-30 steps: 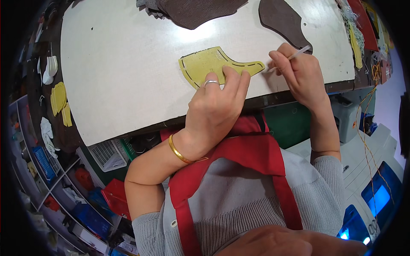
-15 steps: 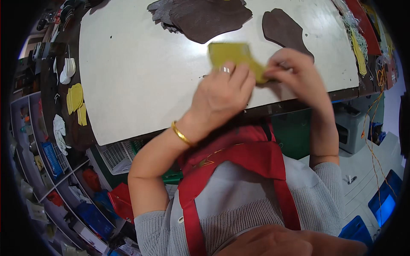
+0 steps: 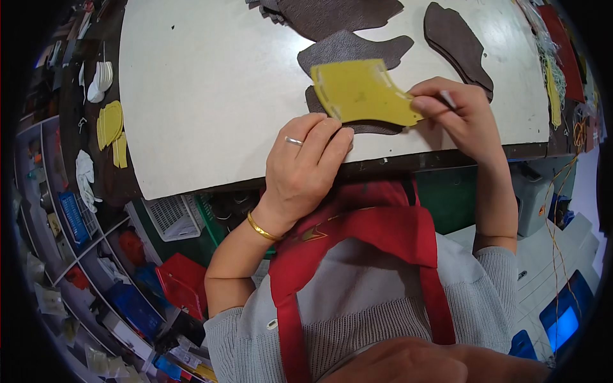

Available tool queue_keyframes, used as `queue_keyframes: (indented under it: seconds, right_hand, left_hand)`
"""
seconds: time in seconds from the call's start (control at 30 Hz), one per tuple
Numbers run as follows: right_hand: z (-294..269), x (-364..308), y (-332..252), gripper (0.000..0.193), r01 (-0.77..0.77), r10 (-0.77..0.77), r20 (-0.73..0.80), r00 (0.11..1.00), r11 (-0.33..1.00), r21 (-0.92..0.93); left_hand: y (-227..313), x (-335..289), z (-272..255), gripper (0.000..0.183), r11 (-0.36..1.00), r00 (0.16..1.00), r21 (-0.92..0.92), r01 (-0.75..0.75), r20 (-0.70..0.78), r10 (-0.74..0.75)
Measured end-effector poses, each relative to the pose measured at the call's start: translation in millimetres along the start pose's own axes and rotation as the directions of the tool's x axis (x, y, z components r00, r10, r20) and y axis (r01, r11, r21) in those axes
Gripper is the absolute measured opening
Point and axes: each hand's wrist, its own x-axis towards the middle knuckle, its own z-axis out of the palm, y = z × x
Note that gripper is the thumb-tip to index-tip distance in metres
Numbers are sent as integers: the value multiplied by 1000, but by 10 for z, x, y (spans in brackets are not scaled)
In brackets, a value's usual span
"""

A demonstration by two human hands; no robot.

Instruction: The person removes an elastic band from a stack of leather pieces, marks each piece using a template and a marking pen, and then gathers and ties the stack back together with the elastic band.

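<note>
A yellow shaped template (image 3: 357,92) lies over a dark brown leather piece (image 3: 377,128), whose edges show at the template's left and near sides. My right hand (image 3: 461,115) pinches the template's right corner; a thin greyish pointed tool, perhaps a pen, sticks out between its fingers. My left hand (image 3: 306,156), with a ring on it, is closed at the near left edge of the leather, fingertips beside the template; its thumb is hidden. Just beyond lies another brown leather piece (image 3: 345,46), partly under the template.
A pile of brown leather pieces (image 3: 332,18) sits at the far side of the white tabletop (image 3: 204,108), with a smaller stack (image 3: 454,41) at far right. Yellow patterns (image 3: 110,124) and a white glove (image 3: 85,179) lie on the left. Cords hang at right.
The template now lies over a leather piece, and another piece shows beyond it. My left hand has moved off the template toward me and left. The right keeps hold of the template's corner.
</note>
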Motion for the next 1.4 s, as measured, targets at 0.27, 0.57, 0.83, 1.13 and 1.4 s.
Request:
queue_keyframes:
  seconds: [0.27,0.57,0.83,1.13,1.4]
  right_hand:
    - [126,18,66,20,52,-30,116,993,979,-197]
    - [-111,-7,146,19,-37,37,-7,999,957,-288]
    - [14,-174,166,17,129,-211,-103,972,846,-517]
    - [156,204,-294,19,404,-477,-12,879,758,-511]
    - [698,678,-511,24,574,-306,552,776,704,-417]
  left_hand:
    - [71,-60,22,29,996,996,-12,90,16,-90]
    - [136,153,-40,41,970,966,239,-32,256,-32]
    - [226,222,1,50,944,950,314,-97,312,-6]
    - [391,171,187,42,937,960,305,-172,266,90]
    - [477,89,209,41,961,975,266,-78,221,17]
